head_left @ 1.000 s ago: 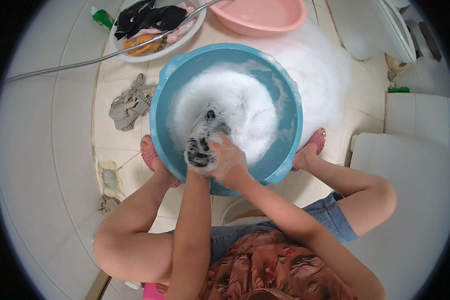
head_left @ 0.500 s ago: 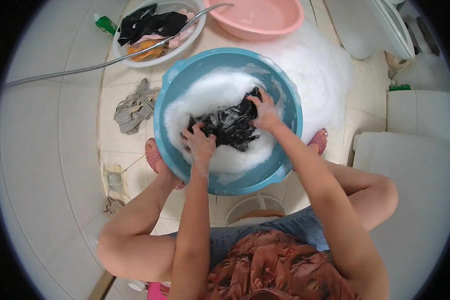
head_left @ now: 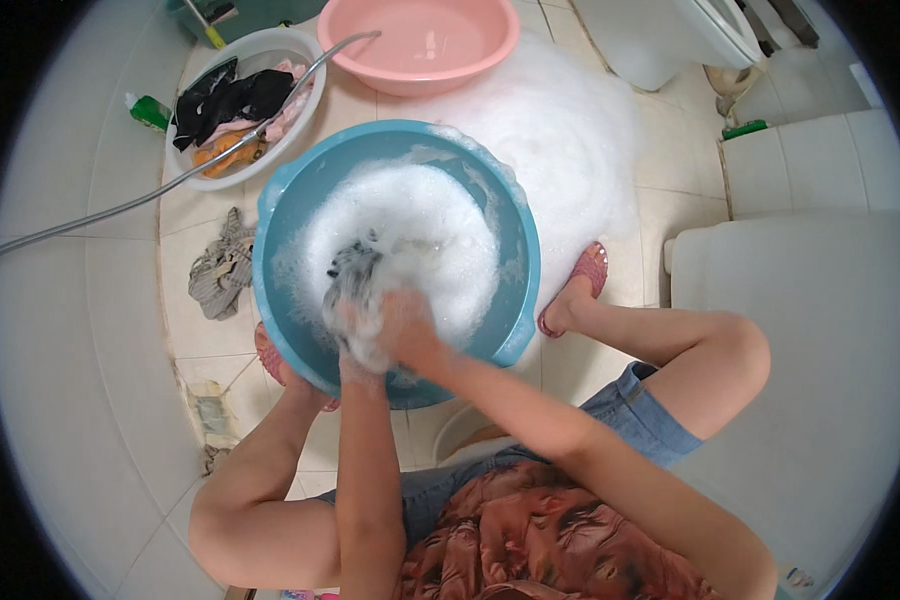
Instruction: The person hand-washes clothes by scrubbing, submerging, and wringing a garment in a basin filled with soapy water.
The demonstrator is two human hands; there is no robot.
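A large blue basin [head_left: 522, 290] stands between my feet, with thick white foam [head_left: 420, 215] inside. Near its front-left side is a black garment [head_left: 353, 268], bunched up and mostly coated in suds. My left hand [head_left: 358, 335] is closed on the garment's near end, its fingers partly lost in foam. Right beside it, my right hand [head_left: 406, 322] presses against the same bundle. Motion blurs that hand, so its fingers cannot be made out. The two hands are close together, low in the basin.
A white tub [head_left: 315, 105] of dark, pink and orange clothes stands far left, crossed by a metal hose [head_left: 150, 196]. Behind is a pink basin [head_left: 430, 80]. A striped grey cloth [head_left: 220, 275] lies on the floor. Foam [head_left: 580, 150] covers tiles at right, near a toilet [head_left: 660, 45].
My right hand has moved from the basin's right side to beside my left hand. The black garment, spread out before, is now bunched and foam-covered. The whole view has shifted.
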